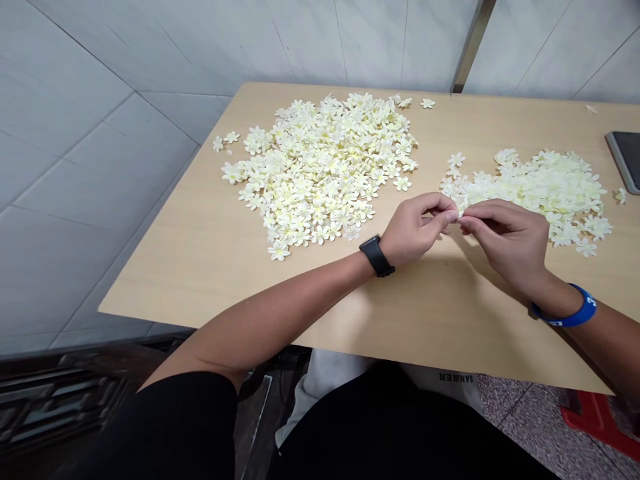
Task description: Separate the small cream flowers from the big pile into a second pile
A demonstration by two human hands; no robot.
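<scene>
My left hand and my right hand meet above the wooden table, fingertips pinched together on a small cream fabric flower held between them. A black watch is on my left wrist, a blue band on my right. A large heap of cream flowers lies to the left of my hands. A smaller heap of flowers lies just behind my right hand.
A dark flat device lies at the table's right edge. White tiled walls stand behind and left of the table. A red stool shows on the floor at lower right. Stray flowers lie at the big heap's left.
</scene>
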